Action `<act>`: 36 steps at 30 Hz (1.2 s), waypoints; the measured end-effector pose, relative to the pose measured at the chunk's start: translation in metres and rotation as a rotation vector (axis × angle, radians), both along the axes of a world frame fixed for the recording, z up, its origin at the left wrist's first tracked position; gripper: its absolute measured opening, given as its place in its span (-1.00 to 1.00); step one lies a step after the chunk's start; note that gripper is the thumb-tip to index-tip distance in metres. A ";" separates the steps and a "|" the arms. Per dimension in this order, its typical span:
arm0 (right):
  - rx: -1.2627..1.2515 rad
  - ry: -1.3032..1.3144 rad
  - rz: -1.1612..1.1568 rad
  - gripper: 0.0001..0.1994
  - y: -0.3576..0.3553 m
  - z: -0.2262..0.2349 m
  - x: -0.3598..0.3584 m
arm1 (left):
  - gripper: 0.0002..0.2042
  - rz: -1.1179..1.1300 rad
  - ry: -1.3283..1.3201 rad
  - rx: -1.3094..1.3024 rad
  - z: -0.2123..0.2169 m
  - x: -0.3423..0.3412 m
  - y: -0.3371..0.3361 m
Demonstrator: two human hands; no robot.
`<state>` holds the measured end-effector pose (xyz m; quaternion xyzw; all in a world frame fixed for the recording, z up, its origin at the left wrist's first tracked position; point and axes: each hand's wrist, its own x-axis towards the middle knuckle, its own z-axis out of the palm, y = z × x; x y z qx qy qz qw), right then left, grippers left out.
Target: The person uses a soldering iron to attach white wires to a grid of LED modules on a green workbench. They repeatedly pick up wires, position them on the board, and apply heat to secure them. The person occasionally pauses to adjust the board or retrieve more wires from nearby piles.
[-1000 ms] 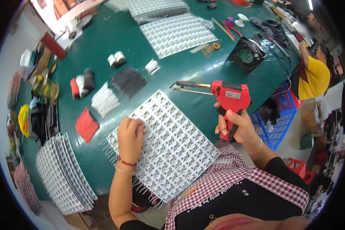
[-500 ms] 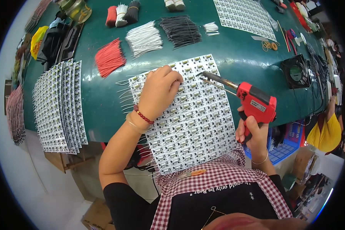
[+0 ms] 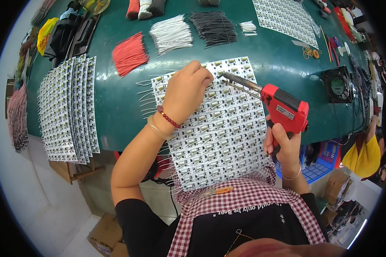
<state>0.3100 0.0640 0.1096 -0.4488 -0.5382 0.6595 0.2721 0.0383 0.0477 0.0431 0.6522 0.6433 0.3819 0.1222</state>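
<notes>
Since half a second ago the left hand has slid toward the panel's far edge, and the red soldering gun has swung in so its tip sits just beside the fingertips. White panel of small circuit boards lies flat on the green table, its near edge overhanging toward the apron, probably for reach. Left fingers pinch narrowly, at 12 o'clock on the panel, perhaps steadying a wire; the right hand, at 3 o'clock, wraps the gun's grip.
</notes>
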 end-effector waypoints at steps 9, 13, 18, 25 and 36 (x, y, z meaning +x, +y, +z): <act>0.026 -0.053 -0.005 -0.71 -0.003 -0.002 0.001 | -0.98 0.037 -0.006 0.020 0.001 0.005 0.000; 0.011 -0.088 0.004 -0.75 -0.003 0.000 -0.001 | -0.97 0.040 0.000 0.006 0.002 0.004 0.001; 0.040 -0.181 0.061 -0.79 -0.004 -0.001 0.000 | -0.95 0.033 0.040 -0.012 0.005 0.005 0.003; 0.017 -0.074 -0.084 -0.81 -0.009 0.006 -0.006 | -0.95 0.038 0.029 -0.040 0.006 0.006 0.003; 0.046 -0.145 -0.014 -0.74 -0.011 0.005 -0.004 | -0.95 0.038 0.033 -0.022 0.004 0.005 0.004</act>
